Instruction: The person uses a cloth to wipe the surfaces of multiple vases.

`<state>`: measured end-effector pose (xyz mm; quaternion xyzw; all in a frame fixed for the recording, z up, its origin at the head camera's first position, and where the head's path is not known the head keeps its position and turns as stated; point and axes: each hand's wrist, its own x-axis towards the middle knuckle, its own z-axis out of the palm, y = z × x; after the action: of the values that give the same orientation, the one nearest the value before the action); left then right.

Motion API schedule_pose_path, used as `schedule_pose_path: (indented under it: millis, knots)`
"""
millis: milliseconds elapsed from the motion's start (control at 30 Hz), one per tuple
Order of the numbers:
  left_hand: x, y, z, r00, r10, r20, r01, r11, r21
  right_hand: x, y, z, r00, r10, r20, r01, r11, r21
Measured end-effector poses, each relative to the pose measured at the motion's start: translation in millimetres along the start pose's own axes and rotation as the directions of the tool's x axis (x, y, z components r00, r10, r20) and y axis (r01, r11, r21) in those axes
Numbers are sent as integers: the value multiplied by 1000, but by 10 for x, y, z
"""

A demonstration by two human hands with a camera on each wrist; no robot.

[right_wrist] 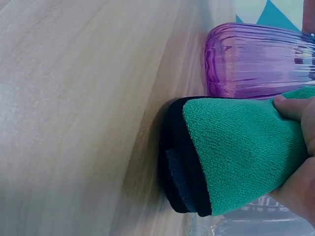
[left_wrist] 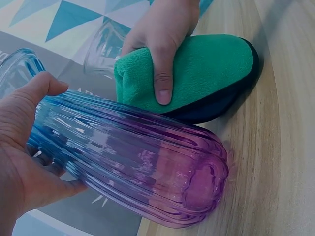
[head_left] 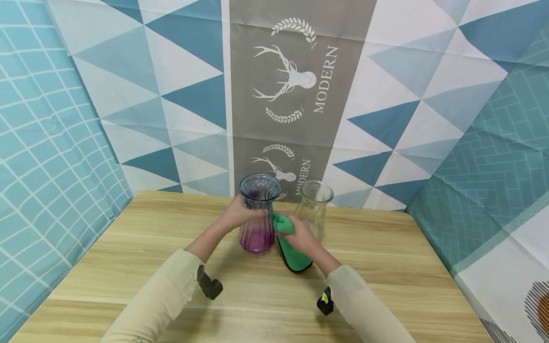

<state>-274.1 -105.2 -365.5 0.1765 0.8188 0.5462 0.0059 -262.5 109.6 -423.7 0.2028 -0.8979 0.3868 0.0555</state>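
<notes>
Backdrop (head_left: pixel 188 85) of blue and white triangles, grey deer strip mid-way; wood-grain table (head_left: pixel 249 305) before it. Left hand (head_left: pixel 240 214) holds the purple vase (head_left: pixel 256 236) round its narrow upper part, blue rim above the grip, purple base below; vase upright, contact with tabletop hard to tell. Right hand (head_left: pixel 301 237) grips a folded green cloth (left_wrist: pixel 211 69), thumb across it; dark-edged end hangs below that grip, close beside the vase. Clear vase (head_left: pixel 316 209) just behind right hand, partly hidden.
</notes>
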Motion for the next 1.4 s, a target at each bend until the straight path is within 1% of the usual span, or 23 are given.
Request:
schedule_pose_path:
  millis: [133, 267, 467, 533, 667, 733, 833, 967, 1067, 1133, 1200, 1300, 1400]
  knots:
    - [-1, -8, 7, 1000, -5, -3, 5, 1000, -7, -3, 2, -8, 1000, 8, 10, -8, 1000, -2]
    - [-2, -5, 11, 1000, -11, -9, 11, 1000, -7, 7, -19, -37, 1000, -11, -19, 11, 999, 42]
    - [-11, -8, 17, 1000, -10, -25, 9, 1000, -30, 60, -103, -107, 998, -11, -55, 17, 995, 96]
    - [-8, -11, 21, 999, -3, -34, 1, 999, -41, 84, -146, -133, 996, -26, -82, 35, 992, 118]
    - [1, -15, 31, 999, 4, -53, -7, 998, -63, 121, -239, -176, 985, -53, -167, 79, 985, 154]
    - [1, -15, 33, 998, 12, -57, -16, 998, -66, 129, -280, -196, 977, -61, -205, 94, 984, 155]
    - [1, -11, 30, 998, 21, -55, -25, 998, -63, 137, -328, -226, 969, -67, -237, 104, 984, 147]
    - [3, -7, 13, 999, 30, -42, -32, 999, -44, 144, -356, -251, 968, -70, -242, 106, 985, 140]
    - [-4, 3, 2, 999, 28, -30, -29, 999, -36, 142, -356, -250, 974, -51, -219, 82, 988, 131]
    - [-52, 100, -5, 1000, 19, -19, -19, 999, -35, 139, -351, -240, 980, -37, -197, 62, 991, 122]
    - [-109, 206, -14, 1000, 17, -10, -17, 999, -36, 133, -337, -224, 982, -38, -187, 60, 992, 111]
    - [-190, 365, -24, 1000, 10, 0, -10, 999, -41, 141, -307, -200, 981, -65, -182, 82, 993, 89]
    - [-193, 369, -25, 1000, 3, 7, -3, 999, -53, 150, -277, -184, 981, -86, -172, 99, 993, 67]
